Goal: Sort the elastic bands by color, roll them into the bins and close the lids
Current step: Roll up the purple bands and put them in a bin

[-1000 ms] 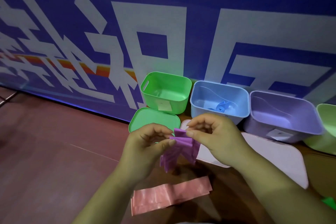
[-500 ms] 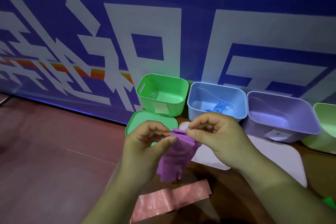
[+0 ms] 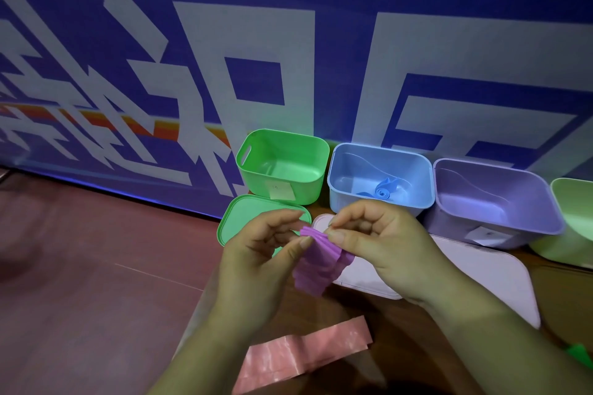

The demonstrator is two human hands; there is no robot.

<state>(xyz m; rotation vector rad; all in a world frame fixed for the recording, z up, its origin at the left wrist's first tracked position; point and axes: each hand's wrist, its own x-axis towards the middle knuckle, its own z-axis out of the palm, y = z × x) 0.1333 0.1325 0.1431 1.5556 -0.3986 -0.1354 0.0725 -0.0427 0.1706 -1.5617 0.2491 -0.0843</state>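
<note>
1. The step in hand is judged to be the rolling of the pleated, translucent purple elastic band (image 3: 321, 261). It is held in the air between both hands, above the brown wooden table (image 3: 96, 266) and in front of the row of bins.
2. For a neat roll, the top edge should be gathered square and turned over tightly from one end, with the hanging tail fed in evenly. A slack start would likely spring open once released.
3. The finished roll is best dropped into the open lilac plastic bin (image 3: 462, 228), which appears empty. The pale blue plastic bin (image 3: 382, 147) beside it already holds a rolled blue band (image 3: 385, 192).
4. The left hand (image 3: 260, 260) is curled, and the band's upper left edge is pinched between its thumb and fingers (image 3: 279, 218).
5. The right hand (image 3: 385, 244) is likewise curled, the upper right edge being pinched by its thumb and fingertips (image 3: 345, 218). The other fingers are folded loosely and nothing else is seen to be touched.
6. A flat pink elastic band (image 3: 305, 356) lies unsorted on the table, nearer the person.
</note>
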